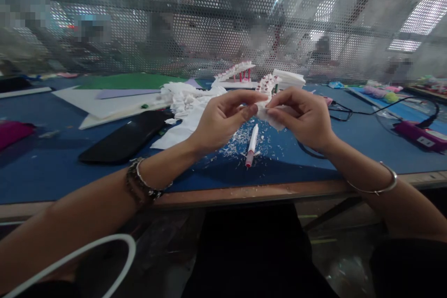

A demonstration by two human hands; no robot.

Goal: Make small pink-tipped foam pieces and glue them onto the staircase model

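Above the blue tabletop, my left hand (223, 118) and my right hand (303, 114) meet over a small white piece of tissue-like paper (277, 120). Thumb and fingers of each hand pinch it, fingertips almost touching. Below them lies a white marker (253, 144) with a red end, amid small white shavings (233, 144). Crumpled white tissue (183, 98) is heaped to the left of my left hand. Just behind my fingers stands a white piece dotted with dark red (268, 83), its lower part hidden by my hands.
A black phone-like slab (124, 137) lies on the left, before white sheets (87, 102) and a green sheet (129, 81). Farther back stands a white model on red posts (240, 73). A purple power strip (421, 136) with a black cable is at right. Perforated metal mesh (216, 23) rises behind.
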